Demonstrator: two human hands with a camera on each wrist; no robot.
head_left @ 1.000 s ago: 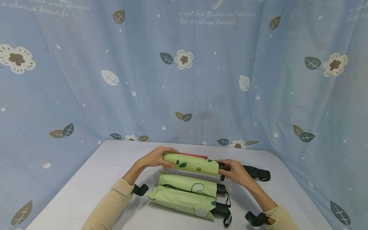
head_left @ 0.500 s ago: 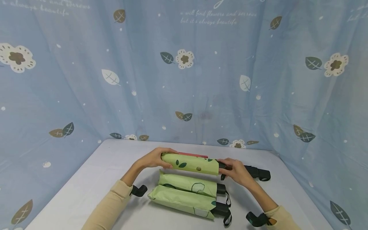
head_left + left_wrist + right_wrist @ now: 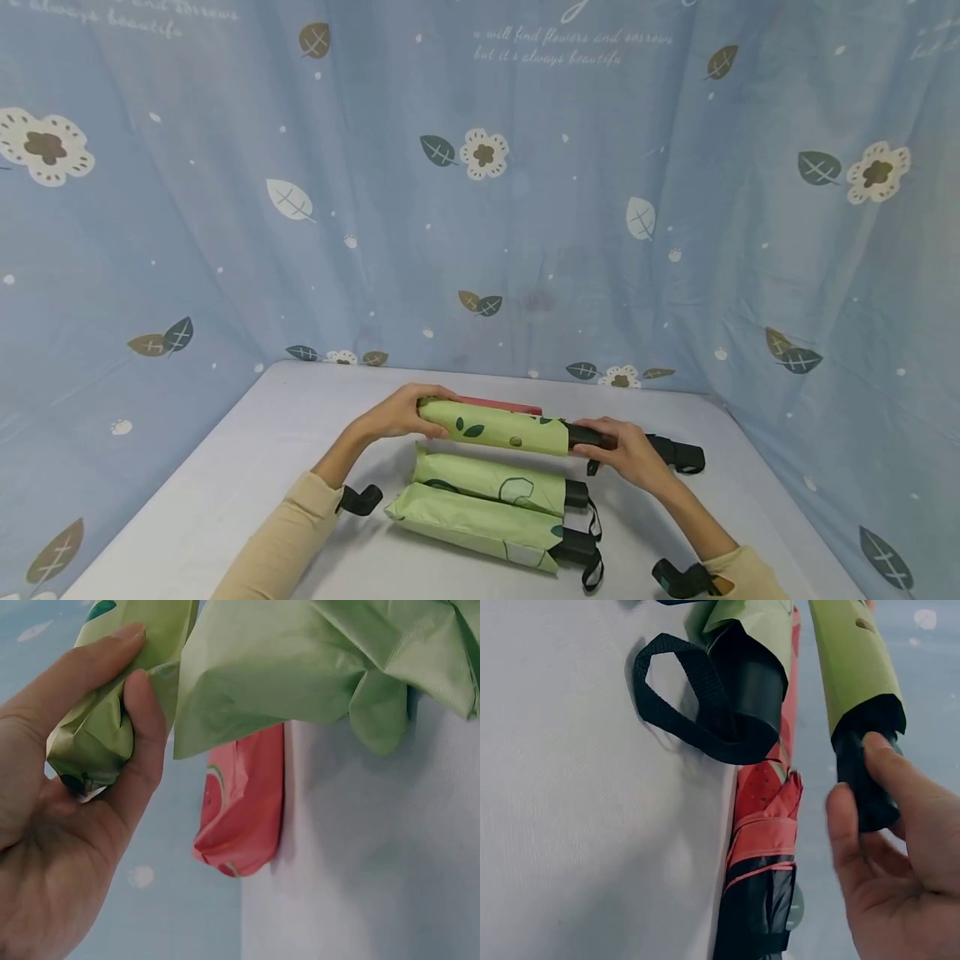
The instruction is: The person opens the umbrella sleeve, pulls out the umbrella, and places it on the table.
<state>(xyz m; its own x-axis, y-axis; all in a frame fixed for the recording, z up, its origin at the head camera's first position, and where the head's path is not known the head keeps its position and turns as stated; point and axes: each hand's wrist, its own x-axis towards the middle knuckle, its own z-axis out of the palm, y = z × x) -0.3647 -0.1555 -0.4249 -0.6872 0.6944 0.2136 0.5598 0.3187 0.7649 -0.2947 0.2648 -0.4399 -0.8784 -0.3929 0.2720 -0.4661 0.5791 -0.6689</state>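
Observation:
A folded umbrella (image 3: pixel 502 427) in a light green sleeve with leaf print is held up between both hands, lying level above the table. My left hand (image 3: pixel 408 410) grips the sleeve's left end; in the left wrist view thumb and fingers pinch the crumpled fabric. With thumb and fingers my right hand (image 3: pixel 621 452) holds the black handle (image 3: pixel 866 776), which sticks out of the sleeve's right end. Two more green-sleeved umbrellas lie side by side nearer the body: the middle one (image 3: pixel 491 482) and the front one (image 3: pixel 476 523), black handles and wrist straps to the right.
Behind the held umbrella lies a red umbrella (image 3: pixel 498 406) with watermelon print, partly hidden; its black end (image 3: pixel 678 454) shows beyond my right hand. A white table (image 3: pixel 225 492) lies beneath, with a blue patterned curtain (image 3: pixel 540 208) around its back and sides.
My right hand has moved slightly to the right, and more of the black handle shows outside the sleeve. The left hand has shifted slightly left with the sleeve. The lying umbrellas stay put.

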